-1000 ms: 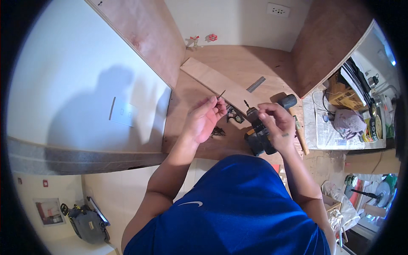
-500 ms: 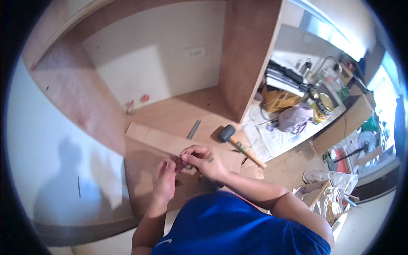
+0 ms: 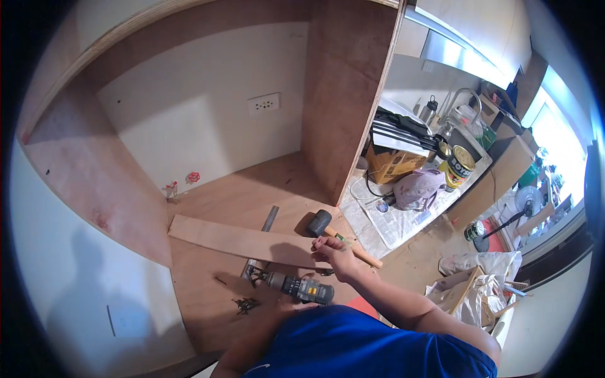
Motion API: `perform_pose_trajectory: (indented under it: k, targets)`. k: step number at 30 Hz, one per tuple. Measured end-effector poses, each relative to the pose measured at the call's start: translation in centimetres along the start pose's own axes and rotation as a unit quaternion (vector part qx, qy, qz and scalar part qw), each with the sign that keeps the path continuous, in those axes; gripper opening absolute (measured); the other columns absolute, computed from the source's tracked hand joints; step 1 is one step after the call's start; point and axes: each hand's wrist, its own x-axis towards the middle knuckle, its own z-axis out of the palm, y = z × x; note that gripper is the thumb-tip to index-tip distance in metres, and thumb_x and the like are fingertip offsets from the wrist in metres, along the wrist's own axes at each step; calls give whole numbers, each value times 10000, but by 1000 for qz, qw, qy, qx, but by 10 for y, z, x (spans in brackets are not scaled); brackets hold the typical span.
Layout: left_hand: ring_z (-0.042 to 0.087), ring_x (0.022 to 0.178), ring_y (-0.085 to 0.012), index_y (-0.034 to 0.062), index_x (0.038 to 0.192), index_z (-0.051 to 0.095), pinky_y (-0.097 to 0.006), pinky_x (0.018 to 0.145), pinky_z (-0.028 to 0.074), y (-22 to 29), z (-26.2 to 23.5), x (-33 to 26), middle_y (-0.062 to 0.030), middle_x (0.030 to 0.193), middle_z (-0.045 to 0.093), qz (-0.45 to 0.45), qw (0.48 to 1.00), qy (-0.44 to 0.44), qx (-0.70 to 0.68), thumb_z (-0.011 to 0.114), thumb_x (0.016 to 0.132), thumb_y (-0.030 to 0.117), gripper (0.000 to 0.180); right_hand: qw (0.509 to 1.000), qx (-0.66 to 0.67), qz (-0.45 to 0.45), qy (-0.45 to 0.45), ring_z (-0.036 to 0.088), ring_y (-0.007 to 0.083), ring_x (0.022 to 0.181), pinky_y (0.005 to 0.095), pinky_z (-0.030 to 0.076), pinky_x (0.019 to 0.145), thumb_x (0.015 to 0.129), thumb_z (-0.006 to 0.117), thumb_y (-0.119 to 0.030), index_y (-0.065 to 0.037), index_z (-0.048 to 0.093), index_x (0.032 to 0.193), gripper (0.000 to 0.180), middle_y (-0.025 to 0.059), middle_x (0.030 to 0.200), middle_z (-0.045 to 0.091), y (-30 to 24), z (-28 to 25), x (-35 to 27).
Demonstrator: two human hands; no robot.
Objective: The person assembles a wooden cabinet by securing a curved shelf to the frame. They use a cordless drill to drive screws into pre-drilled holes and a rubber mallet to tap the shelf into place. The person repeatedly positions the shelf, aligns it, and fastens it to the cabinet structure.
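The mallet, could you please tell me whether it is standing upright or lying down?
The mallet is lying down: its handle stretches out along the wooden surface.

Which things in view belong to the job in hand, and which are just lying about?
Likely the job, judging by closeness: drill, dark screws, wooden board, metal ruler, mallet.

Likely just lying about: pale bag, yellow-black can, cardboard box, fan.

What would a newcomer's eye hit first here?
Likely the bright blue shirt filling the bottom edge, with the power drill just above it. Next, the black-headed mallet, just beyond the right hand. Then the long wooden board, slanting across the plywood surface.
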Motion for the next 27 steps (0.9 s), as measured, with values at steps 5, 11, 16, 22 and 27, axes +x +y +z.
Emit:
perform_pose_trajectory:
  k: [5,11,16,22,27]
  targets:
    - [618,1214,-288,22,1383,551,-410,1046,498,37,5,1,-172,1314,625,5,980,25,198,880,778,324,752,1000,15,5,-17,702,187,906,345,578,843,1035,645,-161,-39,679,1051,128,48,1013,700,5,-6,9]
    - [682,1045,-410,11,1193,678,-471,970,518,122,-10,-14,-227,1038,716,-63,936,165,305,896,686,403,677,988,145,37,-43,678,260,1040,451,539,956,1081,529,-163,-85,594,1058,104,91,1102,686,-18,31,35]
    - [693,998,-403,34,1235,624,-507,960,501,178,-35,-30,-213,1035,724,-85,760,254,592,886,674,295,672,978,191,40,-72,664,272,1051,465,522,980,1082,481,-142,-93,573,1056,107,91,1077,661,-10,74,57]
    - [722,918,-394,69,1297,601,-502,834,539,236,-52,-52,-183,1012,749,-74,702,287,648,856,667,214,695,973,202,-42,-102,590,233,1083,479,433,1039,987,515,-97,-112,589,902,114,54,1129,616,10,55,95]
    - [730,810,-256,65,1233,658,-397,714,555,216,-40,-76,-131,943,750,-3,842,360,402,804,841,234,451,977,186,-36,-99,594,217,1193,497,450,1038,1084,531,-228,-159,582,1100,87,43,1254,641,-50,78,52]
